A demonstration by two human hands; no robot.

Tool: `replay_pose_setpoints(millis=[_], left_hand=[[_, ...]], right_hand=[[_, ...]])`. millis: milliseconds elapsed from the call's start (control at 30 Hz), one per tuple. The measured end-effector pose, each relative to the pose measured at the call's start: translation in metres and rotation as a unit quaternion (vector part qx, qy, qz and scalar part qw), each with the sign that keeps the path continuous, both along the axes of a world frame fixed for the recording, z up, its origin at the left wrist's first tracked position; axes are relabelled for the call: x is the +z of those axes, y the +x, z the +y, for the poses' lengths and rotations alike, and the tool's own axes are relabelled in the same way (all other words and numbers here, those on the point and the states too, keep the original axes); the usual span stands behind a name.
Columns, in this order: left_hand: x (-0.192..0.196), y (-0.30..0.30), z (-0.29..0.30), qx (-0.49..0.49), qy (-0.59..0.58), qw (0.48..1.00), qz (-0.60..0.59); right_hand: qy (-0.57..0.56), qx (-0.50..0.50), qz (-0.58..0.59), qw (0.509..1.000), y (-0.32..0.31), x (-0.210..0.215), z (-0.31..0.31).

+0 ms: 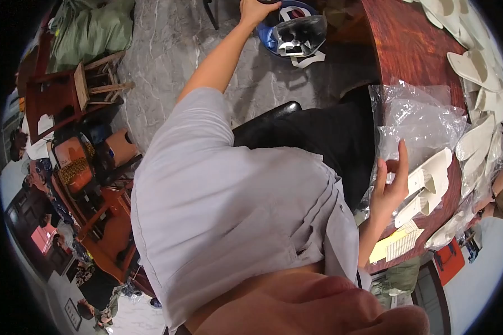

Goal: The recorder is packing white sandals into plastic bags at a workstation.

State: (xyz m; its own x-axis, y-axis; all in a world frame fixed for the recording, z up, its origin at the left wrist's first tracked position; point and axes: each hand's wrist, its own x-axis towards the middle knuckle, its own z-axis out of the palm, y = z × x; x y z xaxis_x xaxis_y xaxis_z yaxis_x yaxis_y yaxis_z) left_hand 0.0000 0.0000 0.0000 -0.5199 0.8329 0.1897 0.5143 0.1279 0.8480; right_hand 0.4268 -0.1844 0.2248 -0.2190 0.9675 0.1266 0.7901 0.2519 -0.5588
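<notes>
The left hand [255, 10] reaches far out to a blue bin [274, 33] on the floor, its grip cut off by the edge, while the right hand [390, 187], fingers loosely spread, rests beside unbagged white slippers [430, 184] and clear bags [425, 120], so packing looks barely begun.

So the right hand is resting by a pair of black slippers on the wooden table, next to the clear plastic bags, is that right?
Not quite. In the head view the slippers by the right hand are white, not black. The rest holds: they lie on the wooden table, next to the clear plastic bags.
</notes>
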Motion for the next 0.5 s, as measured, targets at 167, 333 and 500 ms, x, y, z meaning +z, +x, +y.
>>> replay_pose_setpoints(millis=[167, 333, 500], left_hand=[[-0.080, -0.020, 0.020, 0.094, -0.038, 0.995, -0.024], [-0.147, -0.068, 0.011, 0.117, 0.013, 0.993, 0.023], [-0.178, -0.018, 0.031, 0.089, -0.041, 0.995, -0.037]], right_hand=[[-0.040, -0.084, 0.000, 0.996, -0.004, -0.009, -0.014], [-0.054, -0.056, -0.006, 0.997, -0.013, -0.016, -0.011], [-0.062, -0.049, -0.077, 0.994, -0.015, -0.028, -0.014]])
